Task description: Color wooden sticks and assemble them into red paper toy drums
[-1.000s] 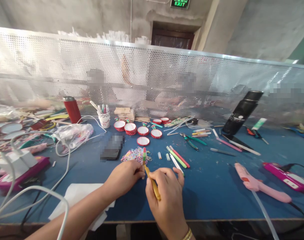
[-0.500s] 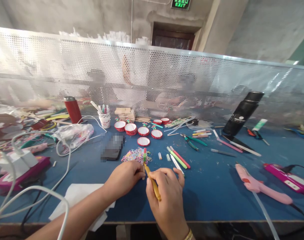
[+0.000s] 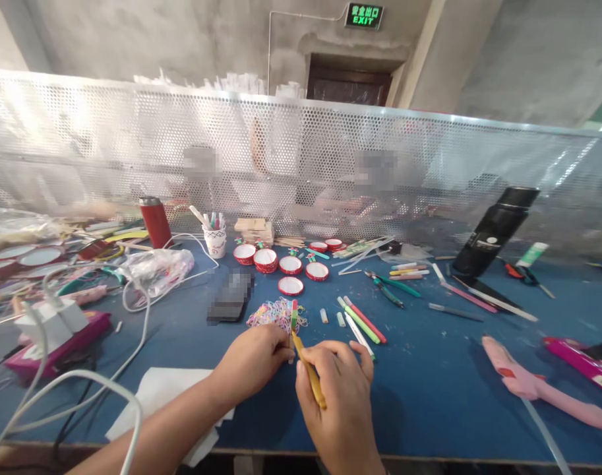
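Note:
My left hand (image 3: 258,356) pinches a thin wooden stick between thumb and fingers. The stick's coloured upper end (image 3: 294,315), red and green, points away from me. In my right hand (image 3: 337,389) is a yellow marker pen (image 3: 311,376), gripped like a writing tool. Its tip meets the stick just below the green part. Right behind the stick lies a heap of pastel rubber bands (image 3: 273,315). To the right are two small pen caps, the orange one (image 3: 324,315) and the pale green one (image 3: 341,319), and several felt-tip pens (image 3: 362,319).
Red-rimmed round discs (image 3: 290,285) sit further back, beside a black phone (image 3: 231,297). Pliers (image 3: 387,290), a black bottle (image 3: 493,234) and a pink glue gun (image 3: 542,389) lie rightward. White cables (image 3: 140,343) and white paper (image 3: 162,389) are leftward. A perforated metal screen (image 3: 301,158) bounds the back.
The view has tilted up and turned slightly left, so everything sits lower and further right. At far left, a brownish shape no longer covers the discs. Both hands keep their holds.

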### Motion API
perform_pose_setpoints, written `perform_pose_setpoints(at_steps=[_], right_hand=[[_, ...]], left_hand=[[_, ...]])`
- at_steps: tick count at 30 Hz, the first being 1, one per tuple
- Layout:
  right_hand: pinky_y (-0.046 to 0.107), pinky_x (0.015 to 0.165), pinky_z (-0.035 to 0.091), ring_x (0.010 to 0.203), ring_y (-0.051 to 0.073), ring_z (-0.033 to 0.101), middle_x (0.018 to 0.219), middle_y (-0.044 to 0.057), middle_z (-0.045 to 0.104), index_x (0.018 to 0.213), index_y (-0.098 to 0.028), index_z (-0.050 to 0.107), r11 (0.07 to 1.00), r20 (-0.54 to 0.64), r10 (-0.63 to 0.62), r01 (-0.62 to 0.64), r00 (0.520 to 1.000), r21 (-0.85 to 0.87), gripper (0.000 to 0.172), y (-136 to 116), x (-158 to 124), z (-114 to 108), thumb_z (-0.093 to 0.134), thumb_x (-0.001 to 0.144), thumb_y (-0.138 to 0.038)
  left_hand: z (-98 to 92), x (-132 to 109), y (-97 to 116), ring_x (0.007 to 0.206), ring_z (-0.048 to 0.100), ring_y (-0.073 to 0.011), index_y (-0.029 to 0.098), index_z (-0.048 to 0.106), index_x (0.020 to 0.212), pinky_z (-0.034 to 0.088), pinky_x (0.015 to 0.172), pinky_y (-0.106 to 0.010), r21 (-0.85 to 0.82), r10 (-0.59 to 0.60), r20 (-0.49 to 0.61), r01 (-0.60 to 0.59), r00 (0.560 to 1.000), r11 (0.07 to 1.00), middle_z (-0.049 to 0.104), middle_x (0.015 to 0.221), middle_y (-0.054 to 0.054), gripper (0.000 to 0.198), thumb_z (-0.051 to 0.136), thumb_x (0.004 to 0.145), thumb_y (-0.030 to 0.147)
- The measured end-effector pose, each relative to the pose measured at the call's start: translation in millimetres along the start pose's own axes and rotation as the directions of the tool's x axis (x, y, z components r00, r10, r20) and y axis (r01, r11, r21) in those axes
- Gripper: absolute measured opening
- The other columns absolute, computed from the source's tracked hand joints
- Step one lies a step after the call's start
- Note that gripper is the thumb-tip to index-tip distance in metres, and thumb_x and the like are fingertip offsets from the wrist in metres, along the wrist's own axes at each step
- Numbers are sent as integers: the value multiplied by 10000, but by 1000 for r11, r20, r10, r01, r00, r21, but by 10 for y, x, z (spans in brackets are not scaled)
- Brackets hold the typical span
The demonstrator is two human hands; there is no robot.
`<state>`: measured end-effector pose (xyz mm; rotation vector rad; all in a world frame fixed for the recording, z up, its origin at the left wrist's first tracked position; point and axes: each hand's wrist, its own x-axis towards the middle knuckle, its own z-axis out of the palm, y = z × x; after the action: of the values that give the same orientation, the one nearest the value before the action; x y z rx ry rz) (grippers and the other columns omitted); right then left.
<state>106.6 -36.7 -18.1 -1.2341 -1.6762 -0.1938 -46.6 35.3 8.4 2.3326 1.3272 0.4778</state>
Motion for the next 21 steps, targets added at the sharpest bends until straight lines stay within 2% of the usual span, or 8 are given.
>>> perform_pose_setpoints(at_steps=[7, 21], right_hand=[[443, 984, 302, 806, 190, 591, 749, -4, 638, 852, -230, 576, 998, -35, 22, -24, 999, -64, 122, 16, -7, 19, 485, 929, -206], [447, 973, 305, 807, 184, 603, 761, -10, 645, 873, -231, 585, 1000, -50, 1, -2, 999, -27, 95, 22, -11, 27, 507, 917, -199]], left_hand=[[-18, 5, 14, 729, 579, -136, 202, 609, 704, 343, 636, -232, -9, -2, -14, 1, 1000, 1000, 663, 783, 19, 130, 585, 832, 212], [5, -9, 3, 726, 578, -140, 204, 606, 704, 339, 639, -232, -10, 20, -23, -20, 1000, 1000, 661, 774, 14, 137, 579, 836, 228]])
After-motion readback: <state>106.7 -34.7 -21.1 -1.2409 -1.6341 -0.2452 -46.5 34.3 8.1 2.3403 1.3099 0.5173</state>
